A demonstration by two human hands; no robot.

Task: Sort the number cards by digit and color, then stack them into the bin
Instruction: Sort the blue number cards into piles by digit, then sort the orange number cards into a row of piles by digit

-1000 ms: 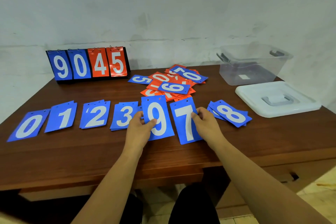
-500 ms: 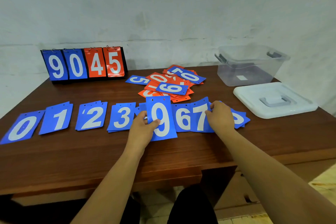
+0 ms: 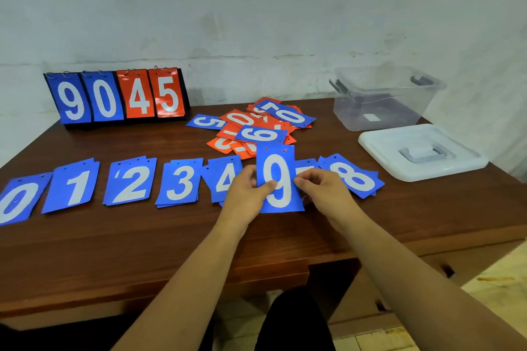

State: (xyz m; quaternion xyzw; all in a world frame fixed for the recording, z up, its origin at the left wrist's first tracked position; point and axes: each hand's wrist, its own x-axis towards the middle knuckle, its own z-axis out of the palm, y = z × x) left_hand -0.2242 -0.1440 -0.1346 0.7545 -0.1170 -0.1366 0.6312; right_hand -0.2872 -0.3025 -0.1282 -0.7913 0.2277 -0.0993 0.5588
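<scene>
Both hands were on the blue 9 card (image 3: 279, 179), held upright over the surface (image 3: 142, 248): the left hand (image 3: 247, 199) pinched its left edge with the thumb on the face, and the right hand (image 3: 325, 194) had curled fingers on its right edge. That card hid most of what lay behind it. Only the top of a 7 card (image 3: 306, 166) showed past the right hand, and I couldn't tell what else sat under there. The blue 4 pile (image 3: 224, 177) just left of the left hand was partly covered by its knuckles. Further left of the hands ran the 3 pile (image 3: 181, 183), 2 pile (image 3: 129, 181), 1 pile (image 3: 74, 186) and the 0 card (image 3: 17, 201), which was cut off by the frame edge. Right of the right hand lay the 8 pile (image 3: 355, 178). Beyond the hands was a jumbled heap of cards (image 3: 251, 131), orange ones mostly buried so their digits were hard to read. Far right past the hands stood the clear bin (image 3: 382, 97), with its lid (image 3: 419, 155) lying beside it
</scene>
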